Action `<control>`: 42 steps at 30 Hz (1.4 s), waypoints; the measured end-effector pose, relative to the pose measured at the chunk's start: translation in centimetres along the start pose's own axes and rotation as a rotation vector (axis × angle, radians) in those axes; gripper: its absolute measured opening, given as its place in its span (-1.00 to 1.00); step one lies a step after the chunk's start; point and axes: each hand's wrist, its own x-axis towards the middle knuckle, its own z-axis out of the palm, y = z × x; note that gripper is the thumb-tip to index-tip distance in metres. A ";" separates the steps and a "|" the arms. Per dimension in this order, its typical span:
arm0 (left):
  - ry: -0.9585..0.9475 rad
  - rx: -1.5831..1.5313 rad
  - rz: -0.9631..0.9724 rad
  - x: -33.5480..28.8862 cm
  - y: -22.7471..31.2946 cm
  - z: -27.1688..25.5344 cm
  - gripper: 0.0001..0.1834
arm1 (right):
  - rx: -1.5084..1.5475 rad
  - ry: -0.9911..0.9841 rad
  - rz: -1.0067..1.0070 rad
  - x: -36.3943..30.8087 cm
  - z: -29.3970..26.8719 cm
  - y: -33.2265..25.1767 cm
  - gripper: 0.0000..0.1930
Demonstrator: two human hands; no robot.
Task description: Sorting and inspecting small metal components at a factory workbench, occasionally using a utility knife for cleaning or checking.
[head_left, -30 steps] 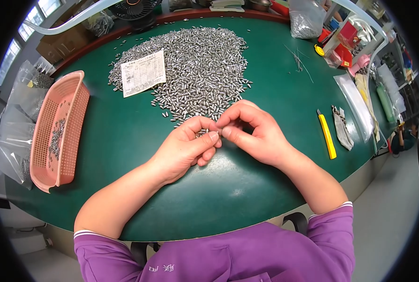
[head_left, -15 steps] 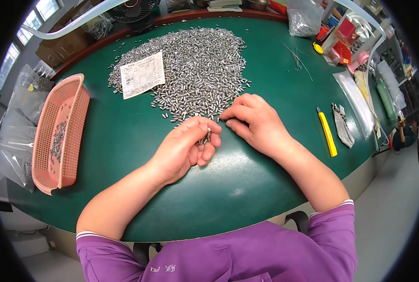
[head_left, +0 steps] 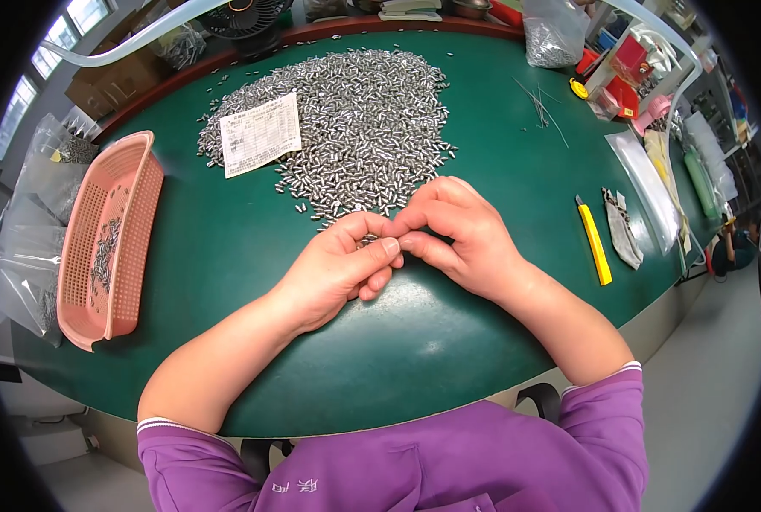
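A wide heap of small bullet-shaped silvery metal pieces [head_left: 372, 119] lies on the green table, just beyond my hands. My left hand [head_left: 325, 269] is curled at the heap's near edge, with several such pieces in its cupped fingers and partly hidden by them. Its thumb and forefinger meet the fingertips of my right hand [head_left: 466, 230], which are closed in a pinch. Whatever sits between the touching fingertips is too small and covered to make out. On the heap's left side rests a printed paper slip [head_left: 261, 135].
At the left stands a pink perforated basket [head_left: 141, 218] with some metal pieces inside, beside clear plastic bags [head_left: 30, 264]. A yellow utility knife [head_left: 594, 243] and a crumpled cloth-like item [head_left: 623, 229] lie on the right. Thin wires [head_left: 542, 109] lie farther back; a fan [head_left: 244, 26] stands behind.
My right hand has moved from the heap's edge slightly toward me and left, to my left fingertips. The left thumb and forefinger have come together there.
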 end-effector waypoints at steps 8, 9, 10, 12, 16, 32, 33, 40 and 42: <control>-0.005 -0.021 0.012 0.1 -0.1 0.0 -0.86 | -0.130 0.033 0.127 -0.2 0.2 1.3 -0.79; 0.000 -0.017 0.013 0.1 -0.1 0.0 -0.86 | -0.129 0.034 0.127 -0.3 0.2 1.6 -0.79; -0.001 -0.015 0.013 0.1 0.0 0.1 -0.86 | -0.195 -0.007 0.127 -0.4 0.1 1.8 -0.79; -0.003 -0.025 0.008 0.0 0.1 0.1 -0.84 | -0.261 -0.047 0.126 -0.5 0.1 2.1 -0.78; 0.002 -0.026 0.023 0.1 -0.1 0.2 -0.83 | -0.313 -0.054 0.119 -0.6 -0.1 1.9 -0.79; 0.081 -0.071 0.020 0.1 0.0 0.3 -0.84 | -0.162 -0.055 0.164 -0.3 0.0 1.5 -0.87; 0.105 -0.064 0.004 0.1 0.0 0.4 -0.85 | -0.163 -0.055 0.164 -0.3 -0.1 1.1 -0.87; 0.034 -0.014 0.041 0.0 -0.1 0.3 -0.84 | 0.371 -0.093 0.276 -0.3 0.4 0.1 -0.93; 0.027 -0.040 0.053 0.0 -0.3 0.1 -0.86 | 0.436 -0.055 0.327 -0.2 0.3 -0.1 -0.92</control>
